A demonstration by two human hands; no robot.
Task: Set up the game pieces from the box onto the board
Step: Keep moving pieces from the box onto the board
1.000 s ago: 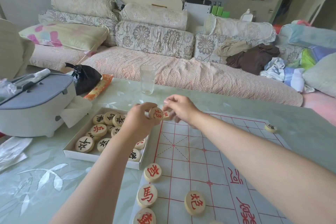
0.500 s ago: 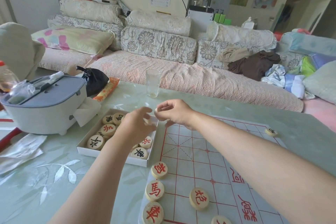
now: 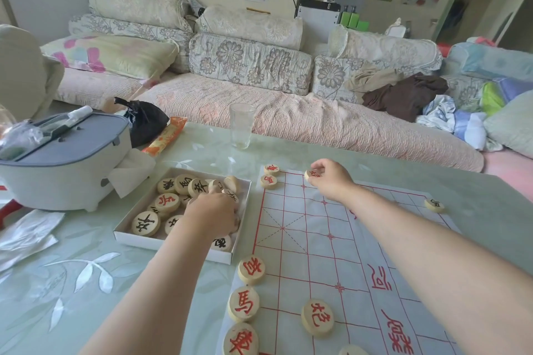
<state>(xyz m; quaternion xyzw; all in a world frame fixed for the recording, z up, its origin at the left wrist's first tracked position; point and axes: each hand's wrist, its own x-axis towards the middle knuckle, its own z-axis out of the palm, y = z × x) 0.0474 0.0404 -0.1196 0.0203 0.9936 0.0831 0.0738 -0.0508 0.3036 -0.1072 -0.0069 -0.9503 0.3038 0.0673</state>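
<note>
Now right hand point(image 3: 330, 180) pinches round wooden red-lettered piece point(image 3: 312, 174) at far edge of red-lined white board point(image 3: 302, 239); left hand point(image 3: 215, 215) inside shallow white box point(image 3: 173, 245), grip hidden.

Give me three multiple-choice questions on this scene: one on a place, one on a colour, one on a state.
1. Where is the box? A left of the board B on the board C right of the board
2. What colour marks the piece in the right hand? A black B green C red
3. How is the glass? A on its side B upright C upside down
A, it sits beside the board's left edge; C, red strokes show; B, its open rim is up.
</note>
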